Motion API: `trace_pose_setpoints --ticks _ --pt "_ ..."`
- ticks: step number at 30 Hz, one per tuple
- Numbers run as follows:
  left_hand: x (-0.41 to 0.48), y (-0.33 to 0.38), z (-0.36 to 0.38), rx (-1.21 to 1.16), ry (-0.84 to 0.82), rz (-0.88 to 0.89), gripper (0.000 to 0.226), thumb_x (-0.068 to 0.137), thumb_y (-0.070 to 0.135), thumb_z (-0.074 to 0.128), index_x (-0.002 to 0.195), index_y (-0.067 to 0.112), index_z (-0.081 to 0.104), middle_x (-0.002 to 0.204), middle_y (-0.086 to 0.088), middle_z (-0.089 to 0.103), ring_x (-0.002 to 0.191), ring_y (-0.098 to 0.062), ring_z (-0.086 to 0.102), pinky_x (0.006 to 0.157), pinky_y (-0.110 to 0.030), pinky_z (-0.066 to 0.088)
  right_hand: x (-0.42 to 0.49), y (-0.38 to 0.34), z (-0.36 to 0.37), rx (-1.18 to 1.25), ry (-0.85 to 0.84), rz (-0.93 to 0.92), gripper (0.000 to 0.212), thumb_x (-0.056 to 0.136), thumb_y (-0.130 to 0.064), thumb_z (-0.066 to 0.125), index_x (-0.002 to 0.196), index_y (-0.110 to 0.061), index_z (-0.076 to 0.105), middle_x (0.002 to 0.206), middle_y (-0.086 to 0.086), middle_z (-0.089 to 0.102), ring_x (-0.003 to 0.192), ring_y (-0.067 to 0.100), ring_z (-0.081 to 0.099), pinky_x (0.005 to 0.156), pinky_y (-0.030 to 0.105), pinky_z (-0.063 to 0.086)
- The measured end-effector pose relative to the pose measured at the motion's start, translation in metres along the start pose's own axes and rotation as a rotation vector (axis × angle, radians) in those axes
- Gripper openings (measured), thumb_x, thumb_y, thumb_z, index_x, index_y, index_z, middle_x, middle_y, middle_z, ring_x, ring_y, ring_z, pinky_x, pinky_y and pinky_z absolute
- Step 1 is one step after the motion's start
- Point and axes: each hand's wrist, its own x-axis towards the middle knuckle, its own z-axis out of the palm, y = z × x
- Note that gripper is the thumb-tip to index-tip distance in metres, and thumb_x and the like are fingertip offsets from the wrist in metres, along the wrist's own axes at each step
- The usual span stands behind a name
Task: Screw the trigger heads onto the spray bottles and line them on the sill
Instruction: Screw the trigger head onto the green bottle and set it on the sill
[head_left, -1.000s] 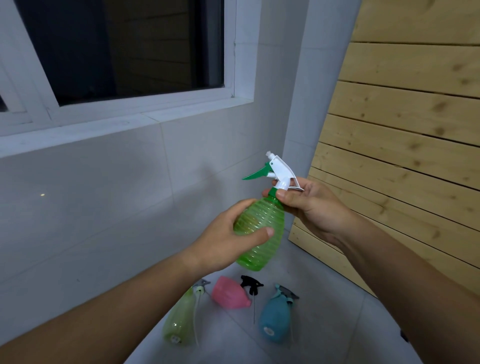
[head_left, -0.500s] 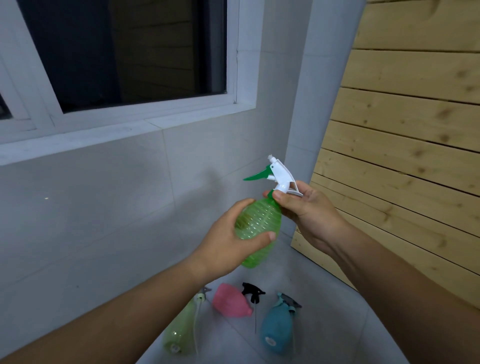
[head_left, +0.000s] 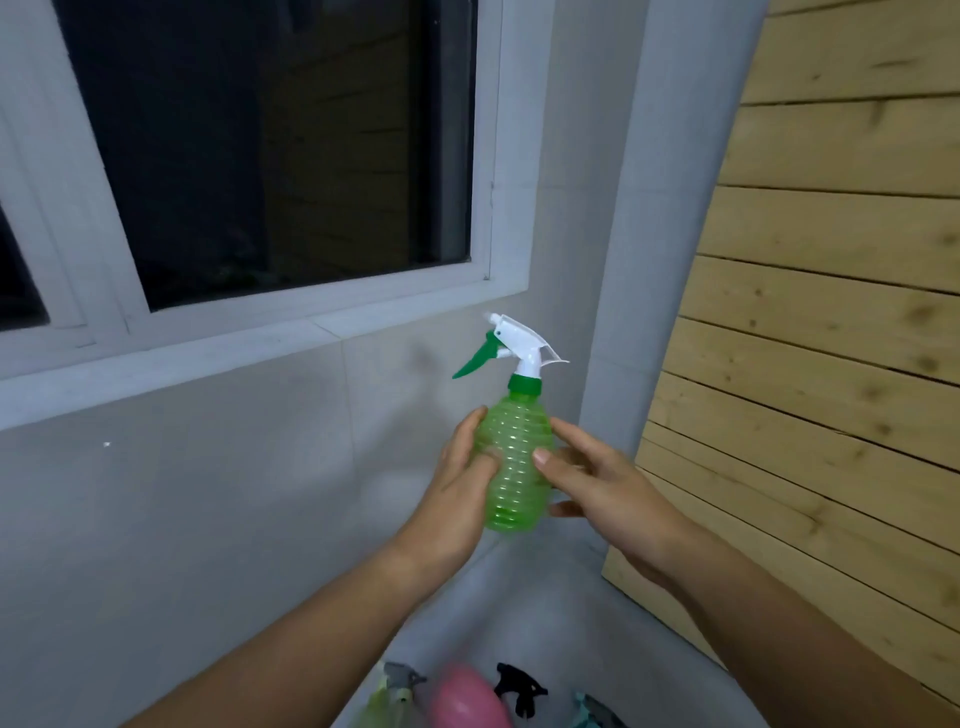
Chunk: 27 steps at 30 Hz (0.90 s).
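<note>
- Running beneath the dark window, the white window sill (head_left: 208, 353) lies up and left of the hands, apart from them.
- The left hand (head_left: 460, 483) sits higher against the wall than a second ago. It grips the left flank of the translucent green ribbed plastic spray bottle (head_left: 517, 493), thumb across the front and fingers curled behind.
- That bottle, tilted earlier, now stands upright in the air below the sill's right end, resting on no surface.
- The white trigger head with a green lever (head_left: 519, 345) sits on the bottle's neck above a green collar, lever pointing left.
- The right hand (head_left: 613, 493) has left the collar it pinched and dropped to the bottle's right flank. Its thumb tip lies on the front, its fingers reach behind, and it holds the body.
- Blurred on the floor at the bottom edge lie a pale green bottle (head_left: 384, 701), a pink bottle (head_left: 467, 701), a loose black trigger head (head_left: 519, 688) and a teal head (head_left: 592, 717).
- A pale wooden plank wall (head_left: 831, 364) fills the right.
</note>
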Motion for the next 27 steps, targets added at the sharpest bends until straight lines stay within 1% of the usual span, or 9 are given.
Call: trace_pose_setpoints --ticks 2,4,7,10,12,15,18,21,27 --pt "0.02 0.009 -0.006 0.051 0.018 0.044 0.05 0.101 0.006 0.048 0.148 0.021 0.044 0.145 -0.007 0.054 0.131 -0.017 0.056 0.098 -0.023 0.049 0.021 -0.009 -0.001 -0.034 -0.004 -0.017 0.046 0.088 -0.038 0.066 0.133 -0.044 0.054 0.11 0.007 0.07 0.099 0.014 0.07 0.084 0.034 0.057" --pt "0.045 0.02 -0.014 0.076 0.041 0.091 0.044 0.098 0.002 0.055 0.139 0.018 0.053 0.133 -0.01 0.064 0.12 -0.019 0.063 0.089 -0.019 0.054 0.048 -0.019 -0.003 -0.034 -0.002 -0.032 0.049 0.088 -0.037 0.067 0.134 -0.043 0.052 0.111 0.011 0.068 0.101 0.017 0.069 0.084 0.034 0.057" --pt "0.092 0.044 -0.031 0.148 0.093 0.148 0.04 0.093 0.003 0.067 0.13 0.016 0.057 0.121 -0.011 0.07 0.104 -0.017 0.068 0.077 -0.013 0.056 0.099 -0.041 -0.008 -0.008 0.038 -0.056 0.049 0.088 -0.032 0.068 0.134 -0.034 0.053 0.109 0.003 0.073 0.099 0.013 0.07 0.08 0.031 0.057" --pt "0.146 0.069 -0.046 0.202 0.14 0.163 0.042 0.089 0.014 0.076 0.128 0.018 0.061 0.119 -0.009 0.07 0.1 -0.019 0.071 0.082 -0.027 0.06 0.155 -0.063 -0.01 0.038 0.102 -0.068 0.035 0.087 -0.03 0.07 0.118 -0.023 0.056 0.097 -0.001 0.077 0.088 0.012 0.073 0.073 0.03 0.055" --pt "0.171 0.08 -0.051 0.231 0.168 0.168 0.046 0.087 0.019 0.079 0.13 0.018 0.062 0.121 -0.009 0.07 0.103 -0.024 0.072 0.09 -0.039 0.061 0.182 -0.072 -0.01 0.047 0.133 -0.077 0.028 0.088 -0.029 0.068 0.111 -0.019 0.057 0.094 0.001 0.076 0.085 0.015 0.072 0.076 0.033 0.056" --pt "0.199 0.087 -0.056 0.28 0.213 0.166 0.051 0.085 0.023 0.08 0.132 0.017 0.062 0.121 -0.009 0.07 0.104 -0.027 0.072 0.092 -0.047 0.06 0.216 -0.079 -0.006 0.041 0.156 -0.076 0.028 0.09 -0.028 0.064 0.116 -0.017 0.059 0.105 0.008 0.073 0.096 0.023 0.07 0.088 0.042 0.055" --pt "0.233 0.084 -0.063 0.257 0.209 0.149 0.043 0.089 0.019 0.077 0.129 0.014 0.063 0.114 -0.017 0.074 0.099 -0.034 0.074 0.091 -0.051 0.06 0.251 -0.08 -0.004 0.046 0.153 -0.064 0.037 0.092 -0.025 0.063 0.127 -0.014 0.057 0.118 0.013 0.068 0.106 0.028 0.068 0.097 0.045 0.053" --pt "0.258 0.081 -0.068 0.213 0.215 0.149 0.027 0.092 0.013 0.072 0.118 0.018 0.066 0.106 -0.021 0.077 0.094 -0.037 0.076 0.091 -0.05 0.06 0.278 -0.077 -0.003 0.062 0.154 -0.07 0.043 0.093 -0.022 0.061 0.134 -0.013 0.054 0.119 0.015 0.069 0.107 0.03 0.068 0.098 0.046 0.053" --pt "0.297 0.063 -0.081 0.193 0.252 0.119 0.03 0.092 0.014 0.072 0.122 0.016 0.067 0.105 -0.02 0.077 0.099 -0.039 0.075 0.092 -0.047 0.06 0.316 -0.064 0.0 0.062 0.17 -0.066 0.04 0.092 -0.023 0.063 0.131 -0.015 0.057 0.116 0.012 0.071 0.099 0.027 0.071 0.09 0.041 0.055"
